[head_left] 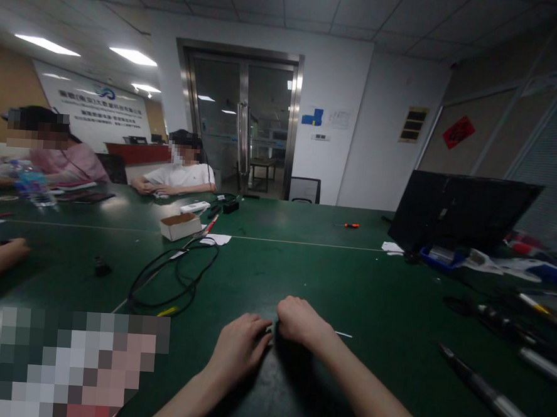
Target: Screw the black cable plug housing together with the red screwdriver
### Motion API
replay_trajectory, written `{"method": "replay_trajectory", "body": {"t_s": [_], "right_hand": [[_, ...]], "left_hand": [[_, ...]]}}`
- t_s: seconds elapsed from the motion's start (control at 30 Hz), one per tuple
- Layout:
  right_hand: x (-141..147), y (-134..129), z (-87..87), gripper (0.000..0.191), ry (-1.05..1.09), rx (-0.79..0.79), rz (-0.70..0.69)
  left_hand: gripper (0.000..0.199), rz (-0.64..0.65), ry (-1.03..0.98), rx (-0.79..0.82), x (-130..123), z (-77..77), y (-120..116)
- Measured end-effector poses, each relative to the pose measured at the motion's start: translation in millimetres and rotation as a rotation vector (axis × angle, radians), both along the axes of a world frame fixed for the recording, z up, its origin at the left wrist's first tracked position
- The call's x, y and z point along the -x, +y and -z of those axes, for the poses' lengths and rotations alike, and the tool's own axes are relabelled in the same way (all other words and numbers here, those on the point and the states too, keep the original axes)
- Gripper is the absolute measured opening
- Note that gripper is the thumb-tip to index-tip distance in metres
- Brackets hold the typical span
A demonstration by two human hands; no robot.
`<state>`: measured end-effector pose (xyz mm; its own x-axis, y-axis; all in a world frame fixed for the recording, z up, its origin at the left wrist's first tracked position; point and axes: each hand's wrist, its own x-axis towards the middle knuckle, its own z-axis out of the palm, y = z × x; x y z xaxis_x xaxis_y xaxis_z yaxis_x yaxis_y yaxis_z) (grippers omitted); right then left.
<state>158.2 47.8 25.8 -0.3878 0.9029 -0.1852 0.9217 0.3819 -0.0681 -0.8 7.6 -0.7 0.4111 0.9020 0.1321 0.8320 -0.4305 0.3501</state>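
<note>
My left hand point(242, 341) is closed, thumb and forefinger nearly together, low over the green table point(275, 258). A tiny pale bit shows at its fingertips, too small to name. Close beside it, my right hand point(302, 320) is curled into a fist, knuckles up; its fingertips and anything in them are hidden. A thin white strip point(344, 334) sticks out past my right wrist. Whether the strip is held or lies on the table, I cannot tell.
To the left lie a coiled black cable point(175, 277), a small open box point(180, 226) and a black plug-like piece point(101, 267). An orange screwdriver point(351, 225) lies farther back. On the right are a monitor point(462, 213) and a silver-black pen-shaped tool point(488, 394). Other people sit left.
</note>
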Motion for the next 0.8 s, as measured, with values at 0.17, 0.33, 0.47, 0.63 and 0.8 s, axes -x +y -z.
{"method": "replay_trajectory", "body": {"t_s": [0.17,0.33,0.47,0.63,0.8], "right_hand": [[-1.8,6.5,-5.9,0.033,0.164,0.093,-0.067],[1.7,6.9,-7.2,0.016,0.293,0.072,-0.079],[2.8,5.2,-6.5,0.017,0.34,0.034,-0.053],[3.0,4.4,-5.0,0.017,0.346,-0.002,-0.039],[5.8,2.4,-4.4,0.027,0.349,-0.038,-0.038]], "left_hand": [[0.025,-0.072,-0.002,0.015,2.3,3.0,2.6],[0.026,-0.095,-0.029,0.027,2.4,1.7,3.4],[0.026,-0.09,-0.038,0.033,2.4,1.3,4.0],[0.024,-0.072,-0.051,0.031,2.8,2.5,3.8],[0.025,-0.061,-0.051,0.024,2.6,2.1,4.1]]}}
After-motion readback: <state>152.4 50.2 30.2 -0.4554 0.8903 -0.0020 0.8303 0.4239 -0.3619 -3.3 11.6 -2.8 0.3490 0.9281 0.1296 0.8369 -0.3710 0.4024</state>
